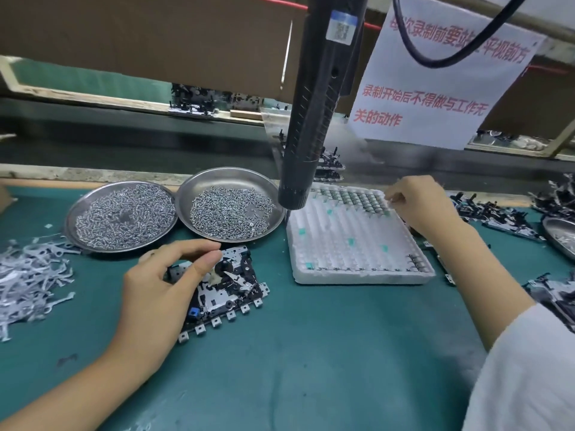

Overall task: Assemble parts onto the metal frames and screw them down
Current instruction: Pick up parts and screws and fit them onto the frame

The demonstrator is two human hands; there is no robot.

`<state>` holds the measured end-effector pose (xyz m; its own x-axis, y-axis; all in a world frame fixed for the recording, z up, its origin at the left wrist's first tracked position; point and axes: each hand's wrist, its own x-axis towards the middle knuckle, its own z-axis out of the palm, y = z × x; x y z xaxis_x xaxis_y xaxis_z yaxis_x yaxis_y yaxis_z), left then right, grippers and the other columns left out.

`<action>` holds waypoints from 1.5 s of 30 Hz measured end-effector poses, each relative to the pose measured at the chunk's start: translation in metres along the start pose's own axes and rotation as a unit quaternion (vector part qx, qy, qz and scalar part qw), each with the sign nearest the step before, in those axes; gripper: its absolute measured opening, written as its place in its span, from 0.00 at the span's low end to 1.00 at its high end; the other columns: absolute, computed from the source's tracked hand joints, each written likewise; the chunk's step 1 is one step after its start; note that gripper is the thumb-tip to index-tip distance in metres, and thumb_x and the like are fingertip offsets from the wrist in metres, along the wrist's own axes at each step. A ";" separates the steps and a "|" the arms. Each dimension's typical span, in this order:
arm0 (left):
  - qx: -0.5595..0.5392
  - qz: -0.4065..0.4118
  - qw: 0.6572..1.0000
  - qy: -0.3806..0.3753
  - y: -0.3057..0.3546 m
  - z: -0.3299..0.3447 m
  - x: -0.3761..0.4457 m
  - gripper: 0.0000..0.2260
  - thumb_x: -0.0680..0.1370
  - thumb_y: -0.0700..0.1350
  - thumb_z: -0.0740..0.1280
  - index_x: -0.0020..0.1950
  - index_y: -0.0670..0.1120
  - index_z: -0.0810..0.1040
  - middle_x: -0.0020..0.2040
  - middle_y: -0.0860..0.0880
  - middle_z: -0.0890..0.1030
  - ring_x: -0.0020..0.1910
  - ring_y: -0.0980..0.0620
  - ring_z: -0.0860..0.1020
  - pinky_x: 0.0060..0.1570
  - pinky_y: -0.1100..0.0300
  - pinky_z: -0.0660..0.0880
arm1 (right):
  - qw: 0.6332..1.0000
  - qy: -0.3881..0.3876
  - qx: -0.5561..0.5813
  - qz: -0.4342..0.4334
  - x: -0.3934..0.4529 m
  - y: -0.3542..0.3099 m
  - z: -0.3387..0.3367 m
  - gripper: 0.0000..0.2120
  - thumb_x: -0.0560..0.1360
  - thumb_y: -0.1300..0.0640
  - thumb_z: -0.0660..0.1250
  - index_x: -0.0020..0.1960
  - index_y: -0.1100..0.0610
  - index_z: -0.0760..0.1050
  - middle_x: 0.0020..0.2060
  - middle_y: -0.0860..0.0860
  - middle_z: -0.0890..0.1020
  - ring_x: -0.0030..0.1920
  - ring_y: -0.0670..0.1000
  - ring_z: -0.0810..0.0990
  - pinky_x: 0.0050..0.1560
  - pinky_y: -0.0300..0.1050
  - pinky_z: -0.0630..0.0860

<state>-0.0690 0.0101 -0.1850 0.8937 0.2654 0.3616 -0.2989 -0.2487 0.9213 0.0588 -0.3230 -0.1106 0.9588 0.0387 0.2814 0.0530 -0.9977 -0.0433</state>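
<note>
A metal frame [230,293] with black parts and a blue piece lies on the green mat in front of me. My left hand [161,284] rests on its left side, thumb and forefinger pinching a small white part over the frame's black wheel. My right hand [417,203] reaches over the far right of a white foam tray [351,244], its fingers curled at a row of small metal parts [348,197]; whether they hold one is hidden. A black electric screwdriver [311,119] hangs above the tray's left edge.
Two steel dishes of screws [121,213] [230,209] stand behind the frame. A heap of thin metal levers [28,278] lies at the left. More frames [504,216] are piled at the right, beside another dish [560,234]. A conveyor runs behind.
</note>
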 end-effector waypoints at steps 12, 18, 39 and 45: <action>-0.006 -0.001 1.000 -0.018 0.005 0.000 -0.001 0.10 0.67 0.52 0.72 0.47 0.62 0.81 0.43 0.60 0.83 0.49 0.44 0.80 0.55 0.42 0.74 | 0.772 -0.227 0.592 -0.041 -0.087 -0.155 0.012 0.07 0.73 0.71 0.67 0.42 0.61 0.79 0.37 0.57 0.84 0.37 0.47 0.83 0.42 0.39 0.80; 0.031 0.050 0.998 -0.030 0.007 0.000 -0.001 0.06 0.69 0.52 0.70 0.45 0.61 0.81 0.43 0.62 0.82 0.46 0.53 0.79 0.54 0.45 0.73 | 0.712 -0.187 0.677 -0.020 -0.101 -0.168 0.029 0.09 0.72 0.68 0.70 0.48 0.57 0.82 0.42 0.53 0.86 0.45 0.49 0.85 0.46 0.35 0.78; 0.079 0.102 0.990 -0.050 0.006 0.000 -0.002 0.06 0.70 0.52 0.71 0.46 0.58 0.81 0.44 0.57 0.80 0.47 0.55 0.76 0.55 0.49 0.70 | 0.750 -0.119 0.647 -0.071 -0.109 -0.172 0.034 0.10 0.72 0.62 0.72 0.53 0.55 0.82 0.46 0.51 0.85 0.47 0.49 0.83 0.48 0.41 0.79; 0.097 0.113 0.988 -0.027 0.012 -0.002 -0.004 0.10 0.69 0.54 0.72 0.48 0.62 0.75 0.47 0.58 0.75 0.49 0.49 0.74 0.55 0.44 0.71 | 0.792 -0.099 0.592 -0.112 -0.112 -0.172 0.033 0.10 0.72 0.59 0.72 0.49 0.46 0.83 0.38 0.38 0.82 0.45 0.47 0.76 0.46 0.51 0.77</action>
<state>-0.0775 0.0082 -0.1748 0.8301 0.1331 0.5415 -0.4275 -0.4716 0.7712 -0.0480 -0.1539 -0.1663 0.9072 0.3326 0.2578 0.3399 -0.2179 -0.9149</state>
